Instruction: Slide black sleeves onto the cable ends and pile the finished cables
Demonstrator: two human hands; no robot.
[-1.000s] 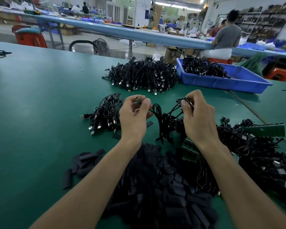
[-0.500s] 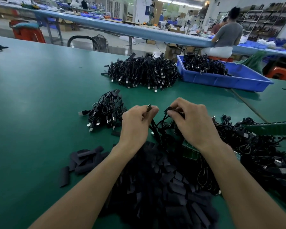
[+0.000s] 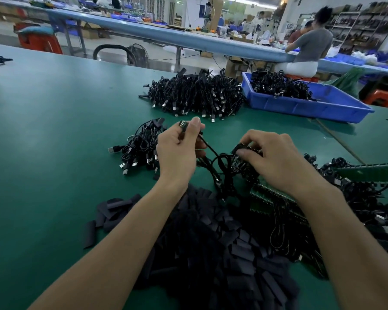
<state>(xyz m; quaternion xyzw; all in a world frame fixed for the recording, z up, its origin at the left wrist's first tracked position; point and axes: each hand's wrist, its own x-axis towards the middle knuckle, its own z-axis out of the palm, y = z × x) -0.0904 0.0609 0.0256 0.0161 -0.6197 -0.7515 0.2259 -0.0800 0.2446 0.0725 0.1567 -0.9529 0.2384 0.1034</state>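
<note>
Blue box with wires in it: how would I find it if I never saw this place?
Start at the big green table and look to its far right side. Just right of the far heap of black cables sits the shallow blue plastic tray. It is the only blue container on this table.

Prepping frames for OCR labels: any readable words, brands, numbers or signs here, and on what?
No text can be read in this view.
Cable end held in the left hand: no legible marking.
Green boards: any print is too small to tell.
Blue bin: no label shows.
Far shelves: too blurred to read.
</note>
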